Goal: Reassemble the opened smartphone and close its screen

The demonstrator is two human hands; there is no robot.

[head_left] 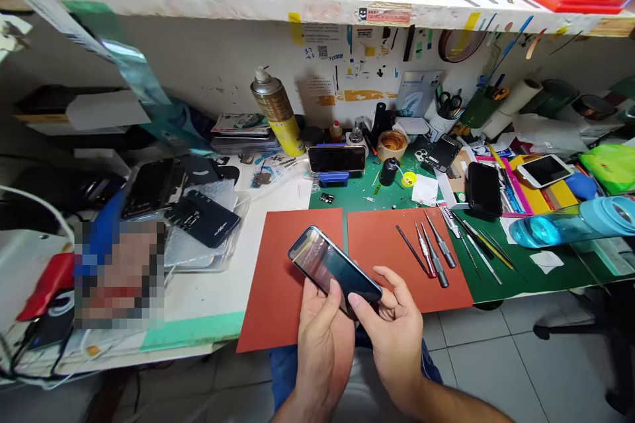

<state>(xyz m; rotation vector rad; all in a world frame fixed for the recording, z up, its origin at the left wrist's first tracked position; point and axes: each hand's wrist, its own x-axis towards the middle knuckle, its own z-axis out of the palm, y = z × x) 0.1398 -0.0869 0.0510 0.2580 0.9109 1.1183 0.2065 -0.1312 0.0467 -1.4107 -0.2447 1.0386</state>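
Phone (pixel 342 271) held up in both hands, tilted, glass upward with pale reflections, in front of the left red mat (pixel 270 277) and the right red mat (pixel 380 231) on the bench (pixel 213 294). Left hand (pixel 320 344) cupped under the near long edge, thumb against the glass; right hand (pixel 397 330) gripping the near end between thumb and fingers, forefinger raised beside it. Fingertips behind the phone hidden, so impossible to tell how firm the grip. For steady handling, best to carry the weight in the left palm, thumbs near the rim rather than bearing on mid-screen. Better to keep low and well over the mats, away from the lap, in case of a slip. Also wise to tilt slowly against glare, and to stay clear of the slim metal tools (pixel 431 254) lying on the right mat.
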